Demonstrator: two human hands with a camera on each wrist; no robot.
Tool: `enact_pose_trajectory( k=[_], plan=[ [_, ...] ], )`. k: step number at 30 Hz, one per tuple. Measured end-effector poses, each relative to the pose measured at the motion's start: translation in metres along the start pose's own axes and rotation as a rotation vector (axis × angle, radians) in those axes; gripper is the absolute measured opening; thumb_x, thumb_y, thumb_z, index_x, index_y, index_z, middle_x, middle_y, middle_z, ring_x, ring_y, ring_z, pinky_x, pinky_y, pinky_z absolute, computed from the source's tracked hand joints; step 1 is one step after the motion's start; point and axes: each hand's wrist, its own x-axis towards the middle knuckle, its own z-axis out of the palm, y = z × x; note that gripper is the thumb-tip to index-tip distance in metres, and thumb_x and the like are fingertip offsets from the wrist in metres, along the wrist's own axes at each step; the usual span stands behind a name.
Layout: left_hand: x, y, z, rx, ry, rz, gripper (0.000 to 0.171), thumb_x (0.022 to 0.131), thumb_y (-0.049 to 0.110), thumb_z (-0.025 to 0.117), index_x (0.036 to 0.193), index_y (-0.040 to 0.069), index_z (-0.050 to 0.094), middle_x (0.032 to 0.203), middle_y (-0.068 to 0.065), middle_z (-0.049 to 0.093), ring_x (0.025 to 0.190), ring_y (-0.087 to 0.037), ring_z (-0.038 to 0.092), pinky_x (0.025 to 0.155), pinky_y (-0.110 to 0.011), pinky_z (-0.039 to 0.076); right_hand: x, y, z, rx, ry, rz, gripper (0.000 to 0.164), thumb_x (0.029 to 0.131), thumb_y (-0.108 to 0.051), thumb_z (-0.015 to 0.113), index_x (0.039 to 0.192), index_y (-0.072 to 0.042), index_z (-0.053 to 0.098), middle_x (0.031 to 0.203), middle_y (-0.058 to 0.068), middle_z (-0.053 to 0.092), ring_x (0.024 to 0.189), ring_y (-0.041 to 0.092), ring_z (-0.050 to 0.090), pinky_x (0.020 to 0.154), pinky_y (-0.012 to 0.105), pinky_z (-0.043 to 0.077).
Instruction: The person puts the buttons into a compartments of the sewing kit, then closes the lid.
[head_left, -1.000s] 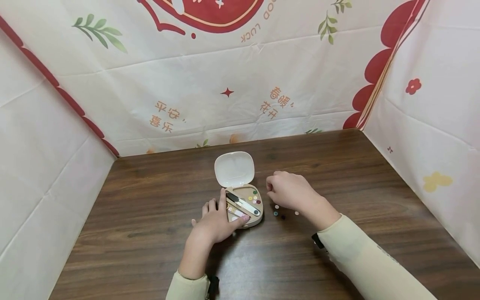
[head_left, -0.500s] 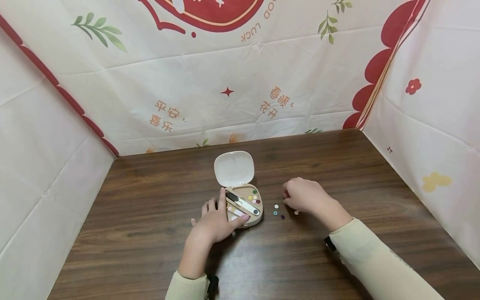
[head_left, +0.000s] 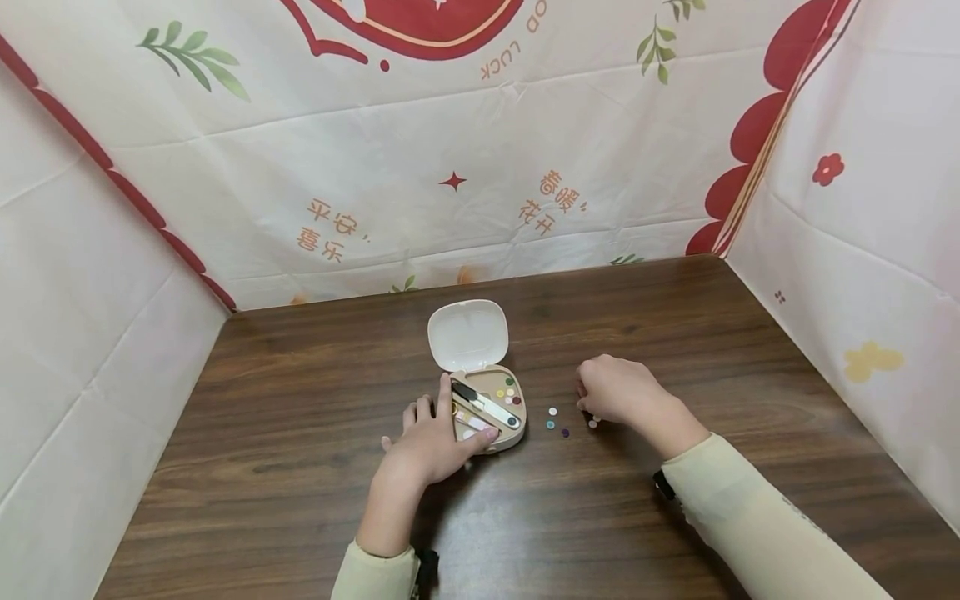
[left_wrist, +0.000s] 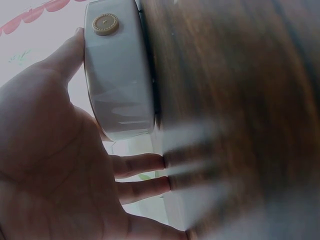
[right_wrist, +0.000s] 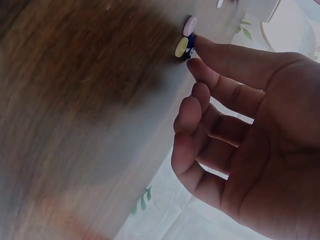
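My left hand (head_left: 423, 450) lies against the left side of a beige sewing box (head_left: 517, 439). Its fingers are straight, with the thumb over the front rim and the index finger by the hinge. Inside are a black-and-white tool (head_left: 487, 406), set diagonally, and several small buttons at the right. Thumb and index finger of my right hand (head_left: 618, 390) pinch a dark blue button (right_wrist: 189, 47) at the table surface. A yellow button (right_wrist: 181, 47) and a pale pink button (right_wrist: 190, 26) lie beside it. White (head_left: 552, 412), blue (head_left: 551, 425) and dark purple (head_left: 566, 433) buttons lie between hand and box.
The box's white lid (head_left: 468, 336) stands open toward the back. A brown wood-grain table (head_left: 300, 467) bears everything. White printed cloth (head_left: 420, 150) hangs along the back and both sides. In the left wrist view a round tan catch (left_wrist: 105, 23) sits on the box's wall.
My right hand has moved right, away from the box, and its fingertips have come down to the buttons at the right. My left hand has stayed on the box.
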Motion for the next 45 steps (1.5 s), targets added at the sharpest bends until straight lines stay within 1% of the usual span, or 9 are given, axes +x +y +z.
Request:
enact_pose_trajectory(
  k=[9,15,19,24,26,31,35,40,45],
  plan=[
    [0.001,-0.001,0.0,0.002,0.001,0.001,0.115,0.092,0.082,0.058,0.174,0.027,0.0,0.173,-0.023,0.027,0.163,-0.044,0.022,0.112,-0.089,0.023,0.0,-0.001,0.0,0.012,-0.041,0.009,0.033,0.098,-0.021,0.074,0.067,-0.017,0.063,0.071,-0.001,0.063,0.061,0.015,0.056,0.063,0.036,0.048],
    [0.002,-0.001,0.001,0.007,-0.013,-0.008,0.114,0.092,0.081,0.058,0.173,0.028,-0.003,0.174,-0.022,0.025,0.164,-0.043,0.02,0.114,-0.088,0.021,0.002,0.0,0.0,0.012,-0.04,0.001,0.044,0.099,-0.018,0.071,0.06,-0.018,0.049,0.06,-0.003,0.046,0.055,0.013,0.045,0.059,0.033,0.042],
    [0.002,-0.001,0.001,0.003,-0.007,-0.004,0.115,0.092,0.081,0.058,0.173,0.027,-0.001,0.173,-0.023,0.026,0.164,-0.043,0.021,0.114,-0.089,0.021,0.002,-0.002,-0.001,0.034,-0.049,-0.017,0.047,0.101,-0.014,0.066,0.061,-0.019,0.043,0.057,-0.005,0.041,0.053,0.012,0.04,0.056,0.03,0.037],
    [0.001,0.0,0.0,-0.005,0.003,0.002,0.115,0.092,0.081,0.059,0.174,0.026,0.0,0.172,-0.024,0.028,0.163,-0.043,0.022,0.113,-0.089,0.022,0.002,-0.006,-0.002,0.055,-0.066,-0.027,0.047,0.101,-0.005,0.055,0.06,-0.021,0.04,0.058,-0.004,0.041,0.054,0.012,0.036,0.055,0.03,0.032],
    [0.0,0.0,0.0,-0.005,0.003,0.003,0.115,0.092,0.082,0.058,0.174,0.026,0.0,0.172,-0.023,0.028,0.163,-0.043,0.023,0.112,-0.089,0.023,0.002,-0.007,-0.003,0.051,-0.064,-0.029,0.046,0.101,-0.003,0.053,0.059,-0.021,0.044,0.061,-0.003,0.045,0.056,0.013,0.038,0.056,0.03,0.033],
    [0.002,-0.001,0.001,-0.003,0.0,-0.002,0.115,0.092,0.082,0.058,0.174,0.027,-0.001,0.173,-0.023,0.027,0.163,-0.043,0.021,0.113,-0.089,0.022,0.003,-0.009,-0.003,0.021,-0.056,-0.042,0.037,0.104,-0.008,0.056,0.068,-0.018,0.06,0.075,-0.001,0.06,0.063,0.014,0.05,0.062,0.034,0.044],
    [0.004,-0.002,0.003,0.007,-0.002,-0.006,0.115,0.092,0.081,0.058,0.173,0.028,-0.002,0.173,-0.023,0.026,0.164,-0.043,0.02,0.114,-0.088,0.021,0.003,-0.011,-0.004,0.011,-0.049,-0.048,0.03,0.105,-0.014,0.057,0.076,-0.016,0.064,0.073,-0.002,0.064,0.063,0.013,0.06,0.067,0.037,0.051],
    [0.002,-0.001,0.002,-0.002,-0.002,-0.002,0.116,0.091,0.082,0.059,0.173,0.027,-0.001,0.173,-0.023,0.026,0.163,-0.043,0.021,0.113,-0.089,0.022,0.005,-0.017,-0.008,0.006,0.022,-0.096,0.03,0.105,-0.015,0.058,0.076,-0.015,0.059,0.072,0.0,0.06,0.064,0.014,0.058,0.064,0.037,0.05],
    [0.001,0.0,0.0,-0.004,-0.002,0.0,0.116,0.091,0.082,0.059,0.174,0.026,0.0,0.173,-0.024,0.027,0.163,-0.044,0.022,0.112,-0.089,0.022,0.01,-0.033,-0.011,0.024,0.19,-0.205,0.02,0.104,-0.02,0.064,0.085,-0.018,0.059,0.082,-0.002,0.059,0.072,0.014,0.056,0.065,0.039,0.05]
  ],
)
